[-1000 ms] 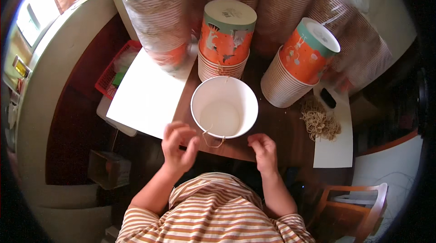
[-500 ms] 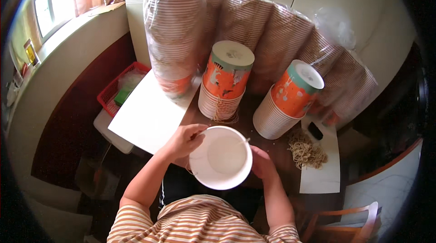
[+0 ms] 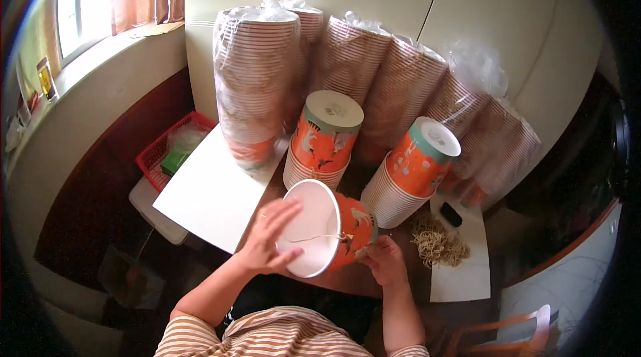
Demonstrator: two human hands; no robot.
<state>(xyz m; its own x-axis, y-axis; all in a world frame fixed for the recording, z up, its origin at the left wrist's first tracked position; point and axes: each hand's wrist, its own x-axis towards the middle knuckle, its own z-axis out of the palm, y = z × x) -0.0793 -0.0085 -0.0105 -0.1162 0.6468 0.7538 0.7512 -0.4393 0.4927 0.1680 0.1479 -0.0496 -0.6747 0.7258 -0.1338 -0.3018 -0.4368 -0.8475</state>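
Note:
A paper bucket (image 3: 357, 227) with a white inside, an orange printed side and a green band at its base lies tilted in front of me, its mouth turned left. A thin cord (image 3: 320, 238) hangs from a knot at its rim and crosses the opening. My right hand (image 3: 385, 260) grips the bucket's base end, some fingers hidden behind it. At the mouth is my left hand (image 3: 270, 237), its fingers spread in front of the rim and gripping nothing. Just beyond stand two stacks of upturned buckets, a left stack (image 3: 327, 133) and a right stack (image 3: 420, 160).
Tall plastic-wrapped bucket stacks (image 3: 257, 83) line the wall. On the right, a heap of cords (image 3: 441, 243) and a black object (image 3: 451, 214) lie by a white board (image 3: 461, 283). A white sheet (image 3: 207, 190) and a red basket (image 3: 150, 160) are left; a chair (image 3: 534, 330) stands lower right.
The bucket has tipped from mouth-up to sideways, showing its orange side. My left hand has let go of the rim and spread its fingers; my right hand has shifted to the base.

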